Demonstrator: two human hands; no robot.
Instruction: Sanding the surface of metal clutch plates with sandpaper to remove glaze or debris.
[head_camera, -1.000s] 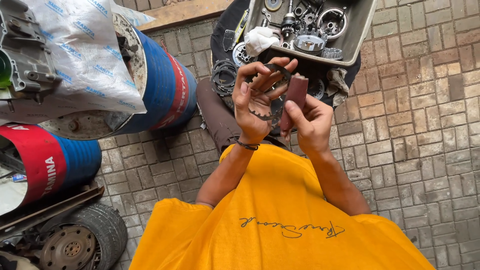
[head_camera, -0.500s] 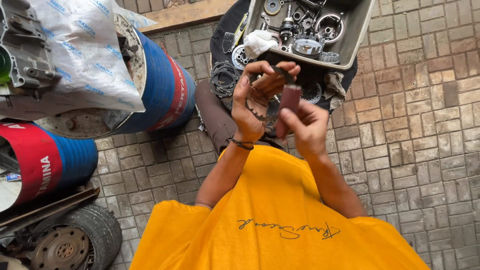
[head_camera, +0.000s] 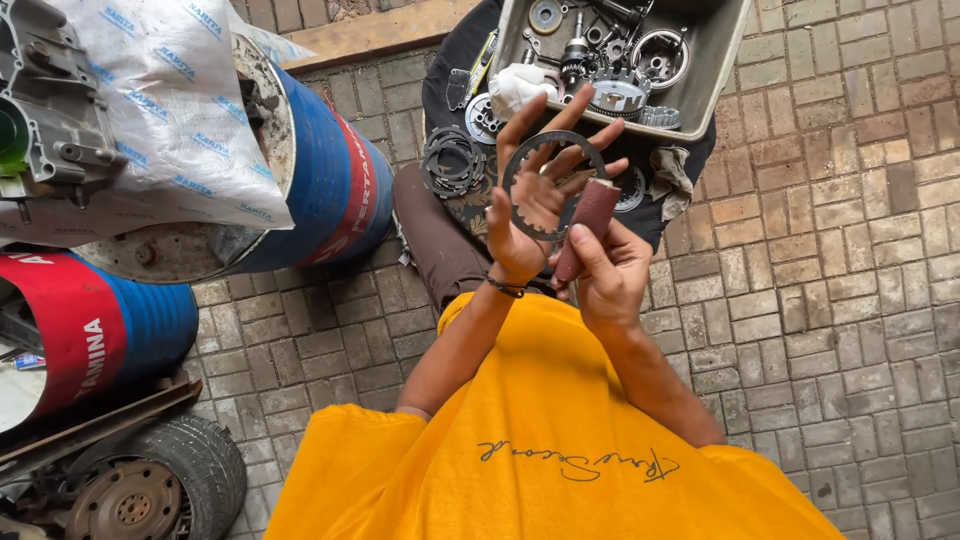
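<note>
My left hand (head_camera: 530, 215) is raised with its fingers spread, and a thin dark metal ring with a toothed inner edge (head_camera: 553, 136) rests against its palm and fingers. A dark band sits on that wrist. My right hand (head_camera: 610, 280) is just right of it and grips a folded reddish-brown abrasive sheet (head_camera: 590, 215), whose upper end touches the ring's lower right side. Both hands are held above my brown-trousered knee and a black cloth (head_camera: 455, 60) on the brick paving.
A grey tray (head_camera: 715, 70) of gears and metal parts lies on the cloth beyond my hands, with a stack of similar rings (head_camera: 452, 160) to its left. A blue drum (head_camera: 320, 180) under a white sack (head_camera: 170, 120), a red-and-blue drum (head_camera: 90, 330) and a wheel (head_camera: 150, 480) stand left.
My left hand's fingers, curled around the ring before, are now spread wide. The abrasive sheet in my right hand has shifted a little against the ring.
</note>
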